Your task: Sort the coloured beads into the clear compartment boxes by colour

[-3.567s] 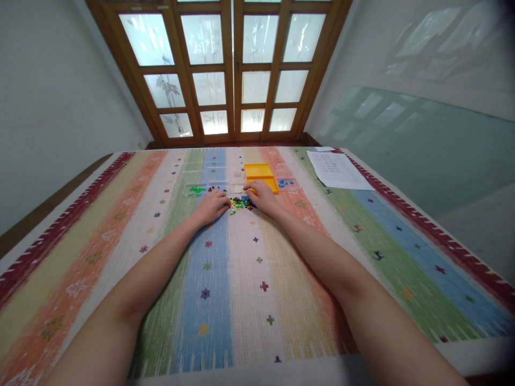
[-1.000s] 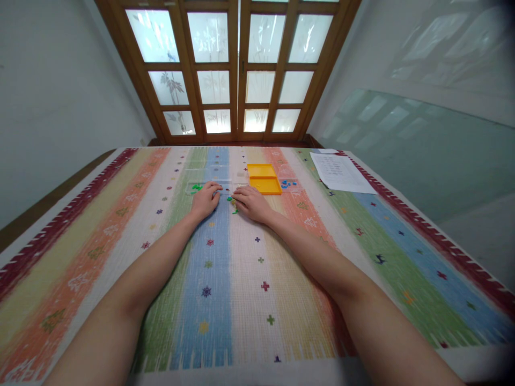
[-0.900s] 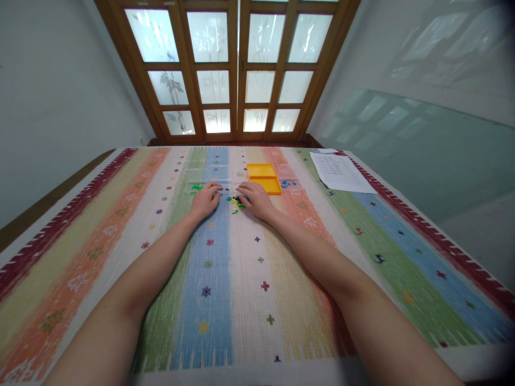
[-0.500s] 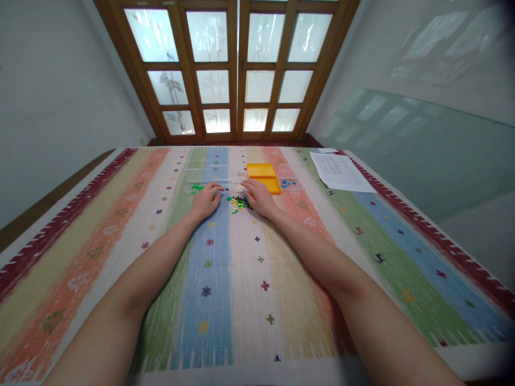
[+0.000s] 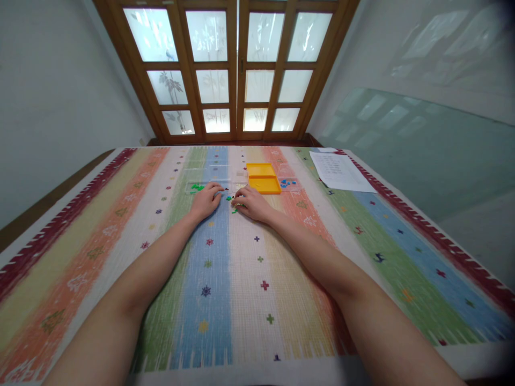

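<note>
My left hand (image 5: 206, 200) rests at the near edge of a clear plastic box (image 5: 187, 188), thumb and fingers apart, with nothing visible between them. Small green pieces (image 5: 197, 187) lie in that box beside its fingers. My right hand (image 5: 251, 203) is over a pile of small mixed-colour pieces, its fingers bent down and drawn together at the tips. Whatever those fingertips pinch is hidden. The hand covers most of the pile; only a few green pieces (image 5: 229, 198) show at its left edge.
Just beyond my right hand lies an opened yellow box (image 5: 263, 170). Small blue pieces (image 5: 288, 183) sit in a clear box to its right. A printed paper sheet (image 5: 340, 171) lies at the far right on the striped tablecloth (image 5: 245, 300).
My right hand has come back from the boxes, nearer and slightly left, and now covers the pile. Its fingers have bent downward. My left hand has stayed in place.
</note>
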Demonstrator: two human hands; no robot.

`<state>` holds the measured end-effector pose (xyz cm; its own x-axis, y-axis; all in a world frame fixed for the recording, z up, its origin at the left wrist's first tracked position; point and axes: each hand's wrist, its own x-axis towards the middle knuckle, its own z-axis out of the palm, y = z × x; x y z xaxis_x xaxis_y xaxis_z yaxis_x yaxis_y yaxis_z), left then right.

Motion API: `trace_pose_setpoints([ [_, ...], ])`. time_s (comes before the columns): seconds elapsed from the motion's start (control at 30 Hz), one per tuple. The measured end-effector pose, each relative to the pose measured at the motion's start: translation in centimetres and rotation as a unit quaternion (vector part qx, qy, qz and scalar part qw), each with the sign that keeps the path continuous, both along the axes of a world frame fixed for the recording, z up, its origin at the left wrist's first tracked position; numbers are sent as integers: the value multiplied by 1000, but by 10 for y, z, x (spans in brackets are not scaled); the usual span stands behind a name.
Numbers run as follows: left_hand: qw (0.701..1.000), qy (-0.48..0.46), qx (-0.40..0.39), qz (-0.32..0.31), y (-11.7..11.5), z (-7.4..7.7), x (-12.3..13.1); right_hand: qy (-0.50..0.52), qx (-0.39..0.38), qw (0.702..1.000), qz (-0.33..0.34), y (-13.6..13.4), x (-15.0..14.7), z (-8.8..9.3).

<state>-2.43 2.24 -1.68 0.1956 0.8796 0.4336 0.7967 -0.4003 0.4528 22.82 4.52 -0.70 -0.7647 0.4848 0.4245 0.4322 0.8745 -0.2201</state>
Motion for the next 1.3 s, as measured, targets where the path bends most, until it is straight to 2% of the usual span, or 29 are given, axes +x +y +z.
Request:
trace_pose_setpoints([
  [0.2, 1000, 4, -6, 5, -2, 3, 2, 3, 18, 1000, -10, -2, -6, -2],
  [0.4, 1000, 9, -4, 2, -3, 3, 2, 26, 0, 999, -25, 0, -5, -2],
  [0.73, 1000, 6, 3, -5, -1, 1, 0, 41, 12, 999, 3, -2, -6, -5],
  [0.9, 1000, 13, 2, -3, -2, 2, 0, 103, -55, 992, -51, 2, -5, -4],
  [1.07, 1000, 18, 5, -2, -3, 3, 1, 179, -124, 968, -123, 8, 1, -3],
  [1.17, 1000, 21, 5, -5, -3, 3, 1, 208, -123, 960, -143, 13, 4, -5],
  [1.3, 1000, 21, 5, -7, -3, 3, 1, 231, -103, 958, -132, 20, 7, -10],
])
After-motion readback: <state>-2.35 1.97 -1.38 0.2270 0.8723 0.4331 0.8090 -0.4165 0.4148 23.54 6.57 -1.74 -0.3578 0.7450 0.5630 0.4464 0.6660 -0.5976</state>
